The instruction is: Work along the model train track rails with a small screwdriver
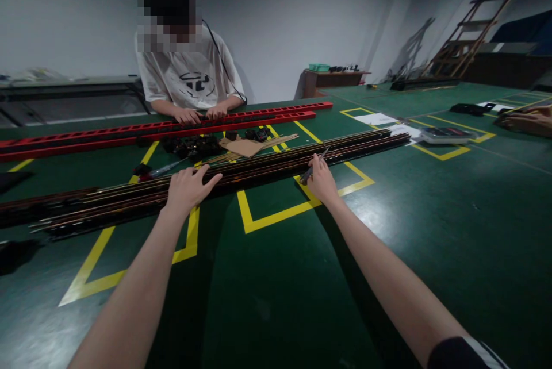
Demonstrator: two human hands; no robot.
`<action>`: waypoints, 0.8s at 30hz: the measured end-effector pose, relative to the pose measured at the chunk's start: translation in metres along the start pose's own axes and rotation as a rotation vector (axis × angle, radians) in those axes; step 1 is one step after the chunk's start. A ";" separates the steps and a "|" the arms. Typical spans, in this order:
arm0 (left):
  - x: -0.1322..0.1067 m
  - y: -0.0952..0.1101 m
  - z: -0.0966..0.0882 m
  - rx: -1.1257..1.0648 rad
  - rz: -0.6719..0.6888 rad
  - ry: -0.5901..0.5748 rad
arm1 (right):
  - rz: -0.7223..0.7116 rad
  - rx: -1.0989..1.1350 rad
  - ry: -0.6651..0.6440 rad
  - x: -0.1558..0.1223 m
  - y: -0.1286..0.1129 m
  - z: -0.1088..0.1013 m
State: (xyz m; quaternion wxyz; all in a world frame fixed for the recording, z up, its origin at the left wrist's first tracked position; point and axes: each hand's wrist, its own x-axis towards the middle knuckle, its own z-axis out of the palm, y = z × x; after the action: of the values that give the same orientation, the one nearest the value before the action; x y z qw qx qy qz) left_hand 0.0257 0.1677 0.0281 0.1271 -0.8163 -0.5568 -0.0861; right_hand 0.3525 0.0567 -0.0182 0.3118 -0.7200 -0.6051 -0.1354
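While both forearms reach out over the green table (388, 231) with its yellow tape outlines (267, 220), the left hand (188, 188) lies flat and unclenched on a long bundle of dark, copper-striped rails (259, 166), fingers spread and gripping nothing. That bundle runs across the table from the near left to the far right, just past the closest yellow corner. To the right, the right hand (321, 180) is closed around a small dark tool (311, 170), held like a pen with its tip at the near edge of the same rails; the tool is too small and dim to say whether it is a driver or a marker. To do this well, the flat palm should bear steadily down so the rails cannot roll or slide apart, and the tool should be kept at a low, controlled angle, worked on one rail only. Beyond the bundle lie cardboard scraps (245, 146) and a cluster of small black parts (194, 145). Farther still, two long red rails (267, 117) lie side by side, and another person in a white T-shirt rests both hands (200, 114) on them. At the far right edge, someone else's hand (528, 120) rests near a flat grey tray (446, 135).
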 end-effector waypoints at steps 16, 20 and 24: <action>-0.016 0.011 0.001 -0.030 -0.054 0.095 | 0.181 -0.137 0.059 -0.009 -0.019 -0.020; -0.024 0.014 0.013 -0.041 -0.048 0.235 | 0.256 -0.161 -0.060 -0.006 -0.019 -0.022; -0.043 0.021 0.021 -0.085 -0.088 0.358 | 0.268 -0.198 -0.111 -0.005 -0.020 -0.020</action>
State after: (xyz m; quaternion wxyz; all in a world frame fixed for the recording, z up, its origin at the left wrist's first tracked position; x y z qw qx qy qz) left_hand 0.0289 0.1285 -0.0068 0.1855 -0.7676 -0.5562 -0.2588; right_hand 0.3358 0.0419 0.0004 0.2209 -0.8276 -0.5038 -0.1118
